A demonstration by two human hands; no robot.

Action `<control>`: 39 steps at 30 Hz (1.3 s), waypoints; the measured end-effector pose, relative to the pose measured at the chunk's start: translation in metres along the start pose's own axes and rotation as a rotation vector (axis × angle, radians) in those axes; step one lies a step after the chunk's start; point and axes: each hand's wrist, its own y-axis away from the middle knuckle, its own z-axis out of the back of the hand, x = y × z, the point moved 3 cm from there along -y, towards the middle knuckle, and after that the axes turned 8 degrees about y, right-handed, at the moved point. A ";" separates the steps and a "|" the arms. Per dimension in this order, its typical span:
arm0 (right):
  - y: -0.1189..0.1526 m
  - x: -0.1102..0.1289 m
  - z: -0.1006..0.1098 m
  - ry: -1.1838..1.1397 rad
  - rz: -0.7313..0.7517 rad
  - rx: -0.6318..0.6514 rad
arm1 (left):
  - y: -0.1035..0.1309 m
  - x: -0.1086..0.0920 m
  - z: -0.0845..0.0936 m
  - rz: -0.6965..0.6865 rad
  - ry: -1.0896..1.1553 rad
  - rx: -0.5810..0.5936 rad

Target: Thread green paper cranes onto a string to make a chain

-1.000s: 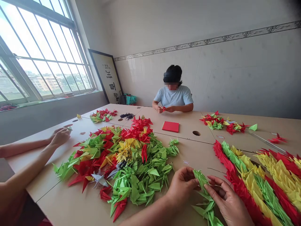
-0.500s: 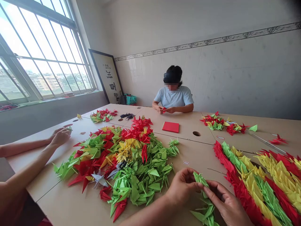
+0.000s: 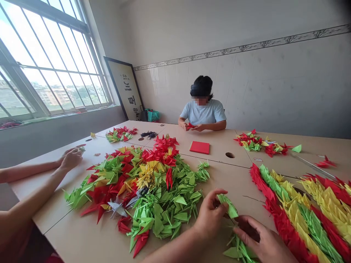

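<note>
Near the front edge of the table, my left hand (image 3: 211, 212) is closed on the green folded paper cranes (image 3: 228, 205), its thumb and fingers pinching their left side. To the right, my right hand (image 3: 259, 235) has its thumb and fingers apart around the thin string below those cranes; whether it touches the string is unclear. More green cranes (image 3: 238, 252) hang or lie below, partly hidden by my right hand. A big heap of green, red and yellow cranes (image 3: 164, 201) lies left of my hands. Rows of strung cranes (image 3: 301, 219) lie to the right.
Across the table a person (image 3: 203, 111) holds red paper beyond a red paper stack (image 3: 199, 147). Another person's hands (image 3: 71, 157) are at the left with a green piece. A thin rod (image 3: 312, 166) and a smaller crane pile (image 3: 256, 141) lie back right.
My left hand has moved left and up with the upper green cranes. My right hand's fingers have come off them and spread. A gap with string now shows between upper and lower cranes.
</note>
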 end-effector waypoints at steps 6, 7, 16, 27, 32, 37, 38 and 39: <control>-0.010 -0.012 -0.003 -0.185 0.062 -0.063 | -0.001 0.001 0.002 -0.102 -0.166 -0.003; -0.010 -0.013 0.000 -0.227 0.073 -0.105 | -0.001 0.000 0.002 -0.125 -0.186 -0.022; 0.003 0.010 0.013 -0.442 0.064 -0.249 | 0.002 0.001 0.000 -0.159 -0.257 0.012; 0.000 0.006 0.014 -0.259 0.171 -0.301 | 0.007 -0.003 -0.004 -0.106 -0.339 0.118; 0.000 -0.003 0.014 -0.110 0.221 -0.364 | 0.006 0.001 -0.003 -0.022 -0.338 0.158; -0.001 -0.011 0.019 -0.087 0.185 -0.486 | 0.009 0.003 -0.005 0.034 -0.386 0.238; -0.001 -0.011 0.019 -0.095 0.177 -0.498 | 0.009 0.003 -0.006 0.040 -0.392 0.252; -0.002 -0.012 0.019 -0.108 0.171 -0.500 | 0.010 0.003 -0.006 0.044 -0.391 0.262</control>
